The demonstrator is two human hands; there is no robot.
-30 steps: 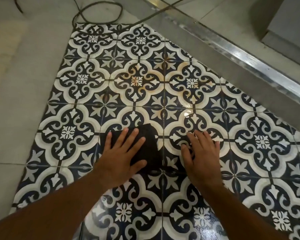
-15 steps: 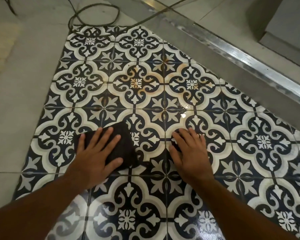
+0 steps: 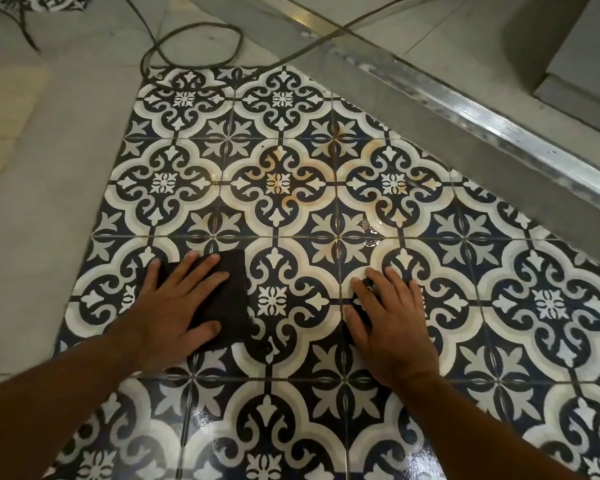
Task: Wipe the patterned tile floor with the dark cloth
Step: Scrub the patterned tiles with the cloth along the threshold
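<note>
The patterned tile floor (image 3: 392, 183), navy and white with curling motifs, fills the middle of the head view. A dark cloth (image 3: 231, 299) lies flat on it at the left. My left hand (image 3: 174, 306) presses palm-down on the cloth with fingers spread and covers its left half. My right hand (image 3: 388, 320) rests flat on the bare tiles to the right, fingers apart, holding nothing. Rusty orange stains (image 3: 286, 200) mark tiles beyond the cloth. The nearest tiles shine wet.
Plain grey floor (image 3: 49, 202) borders the patterned tiles on the left. A dark cable (image 3: 191, 29) loops just past the far tile edge. A metal door track (image 3: 499, 109) runs diagonally along the right, with a grey step (image 3: 568, 46) behind it.
My left hand has slid the cloth to the left across the tiles, about one motif over. My right hand has stayed flat on the floor. The view has tilted up a little.
</note>
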